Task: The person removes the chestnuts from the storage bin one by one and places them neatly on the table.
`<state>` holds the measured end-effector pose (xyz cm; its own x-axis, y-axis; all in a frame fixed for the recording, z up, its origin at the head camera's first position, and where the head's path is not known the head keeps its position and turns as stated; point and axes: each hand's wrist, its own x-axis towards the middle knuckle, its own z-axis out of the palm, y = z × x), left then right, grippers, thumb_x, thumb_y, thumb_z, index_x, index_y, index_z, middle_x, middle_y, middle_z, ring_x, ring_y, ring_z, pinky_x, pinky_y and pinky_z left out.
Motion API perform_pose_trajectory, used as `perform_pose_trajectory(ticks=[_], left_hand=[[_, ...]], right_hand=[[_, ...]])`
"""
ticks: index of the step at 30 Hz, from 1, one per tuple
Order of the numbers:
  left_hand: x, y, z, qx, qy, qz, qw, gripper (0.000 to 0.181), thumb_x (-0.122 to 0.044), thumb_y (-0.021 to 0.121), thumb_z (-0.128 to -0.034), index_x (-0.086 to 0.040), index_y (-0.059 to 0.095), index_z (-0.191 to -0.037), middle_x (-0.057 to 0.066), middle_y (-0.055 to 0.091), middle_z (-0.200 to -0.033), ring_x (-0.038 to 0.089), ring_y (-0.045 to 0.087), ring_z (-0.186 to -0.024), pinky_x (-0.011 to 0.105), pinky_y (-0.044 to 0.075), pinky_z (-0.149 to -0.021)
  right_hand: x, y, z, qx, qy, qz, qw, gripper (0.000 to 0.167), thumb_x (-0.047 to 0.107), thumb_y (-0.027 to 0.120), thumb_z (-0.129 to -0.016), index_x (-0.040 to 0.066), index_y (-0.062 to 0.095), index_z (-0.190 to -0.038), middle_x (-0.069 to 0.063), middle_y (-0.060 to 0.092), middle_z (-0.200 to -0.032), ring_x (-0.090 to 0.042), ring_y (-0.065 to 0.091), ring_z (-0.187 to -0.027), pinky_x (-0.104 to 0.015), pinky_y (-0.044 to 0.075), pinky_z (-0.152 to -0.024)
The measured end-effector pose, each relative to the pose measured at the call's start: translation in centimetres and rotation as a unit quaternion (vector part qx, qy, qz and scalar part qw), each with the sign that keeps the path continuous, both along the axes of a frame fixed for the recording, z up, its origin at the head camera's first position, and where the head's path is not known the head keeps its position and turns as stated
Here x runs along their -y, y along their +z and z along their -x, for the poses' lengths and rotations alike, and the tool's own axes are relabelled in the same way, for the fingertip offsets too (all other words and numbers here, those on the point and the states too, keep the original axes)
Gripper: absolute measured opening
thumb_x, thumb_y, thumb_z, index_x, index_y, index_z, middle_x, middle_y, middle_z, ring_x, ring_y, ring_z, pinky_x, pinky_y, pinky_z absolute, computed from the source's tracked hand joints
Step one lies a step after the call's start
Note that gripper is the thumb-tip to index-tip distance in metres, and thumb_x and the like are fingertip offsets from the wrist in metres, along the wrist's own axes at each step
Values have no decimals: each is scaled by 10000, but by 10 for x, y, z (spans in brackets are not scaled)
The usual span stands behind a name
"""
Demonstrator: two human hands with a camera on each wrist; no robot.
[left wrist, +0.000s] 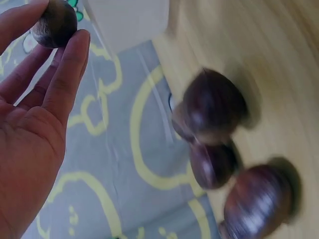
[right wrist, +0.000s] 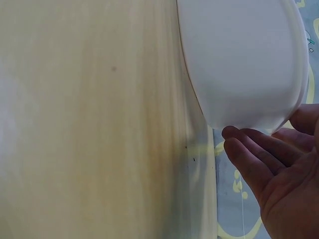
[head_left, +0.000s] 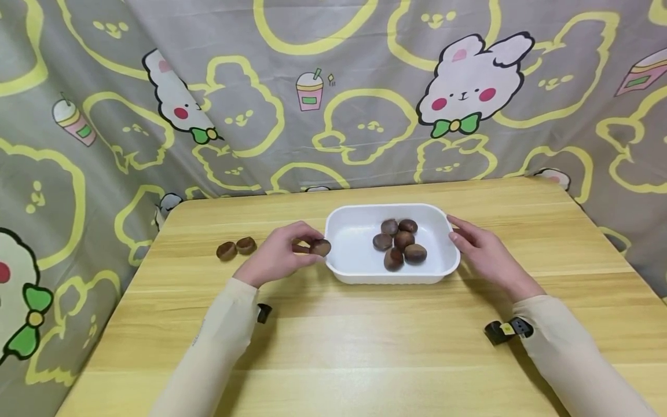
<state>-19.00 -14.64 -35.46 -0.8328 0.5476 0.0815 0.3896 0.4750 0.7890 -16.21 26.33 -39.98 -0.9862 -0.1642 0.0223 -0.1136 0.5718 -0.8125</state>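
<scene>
Between the thumb and fingertips of my left hand [head_left: 278, 252] I pinch a brown chestnut [head_left: 320, 248], at the left rim of a white rectangular dish [head_left: 346, 272]. The left wrist view shows this chestnut [left wrist: 56, 24] at the fingertips. Several chestnuts [head_left: 403, 240] lie together in the right half of the dish. My right hand [head_left: 482, 255] touches the dish's right end; its fingers [right wrist: 259, 154] are mostly straight against the outer wall. Two chestnuts [head_left: 246, 245] sit on the table left of my left hand.
The wooden table [head_left: 365, 341] extends around the dish. Blurred chestnuts [left wrist: 259, 199] appear on the wood in the left wrist view. A patterned grey curtain [head_left: 365, 69] hangs behind the table and along its left side. Black wrist devices [head_left: 500, 331] protrude by the sleeves.
</scene>
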Motion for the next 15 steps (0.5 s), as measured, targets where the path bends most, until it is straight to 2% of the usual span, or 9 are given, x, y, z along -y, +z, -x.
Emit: perform_pose_trajectory(ticks=[8,15], left_hand=[[39,-4,-9,41,680,29,9977,292,-142,789,-855,-143,693,-1131,-32,632,-1075,162,604,-1004,374,513,-891],[77,-8,-19,8,1041,91,9945,288,-159,788,-858,-102,691,-1123,12,634,-1078,191,613,-1034,372,519,-878]], right_hand=[[0,0,-1,-3,-27,11,10000,544,322,416,-1067,46,322,-1526,-300,441,-1415,-436,449,-1281,-555,354,-1034],[0,0,-1,13,-44,3,10000,541,327,417,-1066,60,324,-1528,-297,442,-1416,-435,446,-1284,-559,348,-1039]])
